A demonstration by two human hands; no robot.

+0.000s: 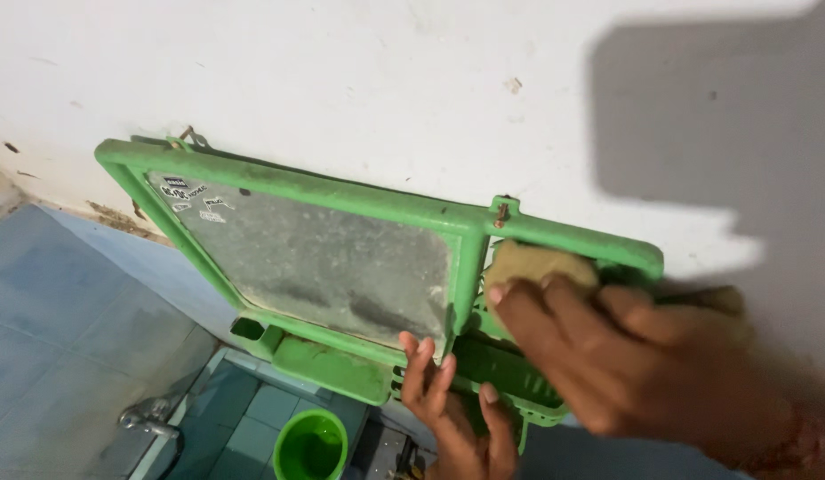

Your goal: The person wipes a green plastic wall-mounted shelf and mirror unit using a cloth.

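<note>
While only the head view is available, it shows enough: a green plastic-framed wall mirror with a dull, grimy glass pane [328, 258] hangs tilted on a white plastered wall [359, 80], pinned by a rusty screw at its far-left corner [188, 134] and a second rusty screw on the top rail, right of centre [500, 214]. That is why the frame stays put under hand pressure.

Right hand [626, 356]: fingers flat and together, pressing a yellowish-tan sponge pad [532, 267] against the right section of the frame, just under the top rail. Flat palm spreads the force over the pad; motion blur on the hand.

Left hand [452, 413]: fingers extended and loosely spread, tips touching the bottom rail of the mirror where it meets the green slotted plastic shelf [510, 382]. Looks like a brace, countering the right hand's push so the frame doesn't swing on the screws. It holds nothing.

Small stickers sit in the pane's far-left corner [190, 197]. Below: a round green plastic bucket [311, 444] on blue floor tiles, a chrome metal tap [148, 418] to its left on the blue tiled wall [66, 311]. A hard shadow falls on the wall, upper right [697, 116].
</note>
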